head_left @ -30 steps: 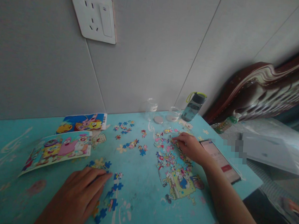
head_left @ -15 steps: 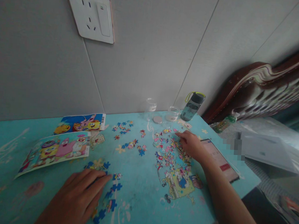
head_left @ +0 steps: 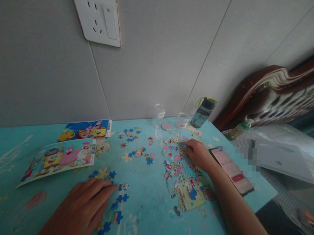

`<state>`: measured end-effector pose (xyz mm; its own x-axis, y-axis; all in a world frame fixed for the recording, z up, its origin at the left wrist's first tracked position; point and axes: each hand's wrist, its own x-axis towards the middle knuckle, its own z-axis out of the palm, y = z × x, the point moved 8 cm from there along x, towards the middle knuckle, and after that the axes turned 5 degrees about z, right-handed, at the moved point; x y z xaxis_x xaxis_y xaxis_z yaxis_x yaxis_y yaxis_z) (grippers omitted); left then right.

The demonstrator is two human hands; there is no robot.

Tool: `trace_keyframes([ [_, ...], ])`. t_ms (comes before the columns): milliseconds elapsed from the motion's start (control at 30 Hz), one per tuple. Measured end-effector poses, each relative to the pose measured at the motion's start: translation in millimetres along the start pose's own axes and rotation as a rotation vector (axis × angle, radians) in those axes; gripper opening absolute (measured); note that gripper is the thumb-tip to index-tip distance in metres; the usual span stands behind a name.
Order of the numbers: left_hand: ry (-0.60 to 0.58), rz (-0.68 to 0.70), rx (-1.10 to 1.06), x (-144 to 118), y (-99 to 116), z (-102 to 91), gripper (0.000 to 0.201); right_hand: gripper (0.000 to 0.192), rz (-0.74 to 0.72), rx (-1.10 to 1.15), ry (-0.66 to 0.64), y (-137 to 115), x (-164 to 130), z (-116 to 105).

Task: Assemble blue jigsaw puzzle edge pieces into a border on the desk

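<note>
Puzzle time on the teal table [head_left: 147,201]

Left hand [head_left: 82,208] lies flat up front, fingers spread loosely over the blue pieces [head_left: 117,206] (holding nothing). Further in, the right hand [head_left: 198,154] has its fingers curled narrow, fingertips on the loose pile [head_left: 174,157]; can't tell if it's pinching one. Phone [head_left: 233,170] just beside it, bottle [head_left: 203,112] by the wall.

My table [head_left: 147,201] looks matt and scuffed, the cards [head_left: 60,158] glossy paper, the bottle [head_left: 203,113] clear plastic, the headboard [head_left: 274,92] polished wood

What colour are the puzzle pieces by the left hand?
Mostly blue puzzle pieces, beside the left hand; head view.
</note>
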<state>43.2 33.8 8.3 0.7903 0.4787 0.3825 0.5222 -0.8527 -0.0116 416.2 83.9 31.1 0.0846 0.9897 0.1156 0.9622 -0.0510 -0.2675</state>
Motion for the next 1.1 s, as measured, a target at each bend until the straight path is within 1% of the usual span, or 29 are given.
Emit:
trace_keyframes([
  [67,-0.013,0.01,0.004,0,0,0.4,0.032,0.037,0.017,-0.001,0.031,7,-1,-5],
  [167,-0.005,0.022,-0.004,1,1,0.7,0.034,0.032,0.046,0.01,0.021,11,-1,-3],
  [333,0.025,-0.01,-0.015,0,-2,1.3,0.031,0.032,0.117,0.056,0.027,18,2,1],
  [533,0.011,0.028,0.008,-1,1,2.1,0.032,0.033,0.154,0.117,0.004,25,7,3],
  [733,-0.003,-0.014,-0.004,-1,0,3.5,0.031,0.029,0.206,0.19,0.002,32,14,8],
  [867,-0.014,-0.011,-0.008,-2,-1,5.9,0.032,0.025,0.207,0.229,0.004,31,14,8],
  [967,-0.03,-0.002,-0.006,-2,-3,7.8,0.035,0.023,0.217,0.216,0.02,33,11,3],
  [1100,0.004,0.008,0.004,-1,-2,3.6,0.032,0.023,0.236,0.143,0.074,38,8,-4],
])
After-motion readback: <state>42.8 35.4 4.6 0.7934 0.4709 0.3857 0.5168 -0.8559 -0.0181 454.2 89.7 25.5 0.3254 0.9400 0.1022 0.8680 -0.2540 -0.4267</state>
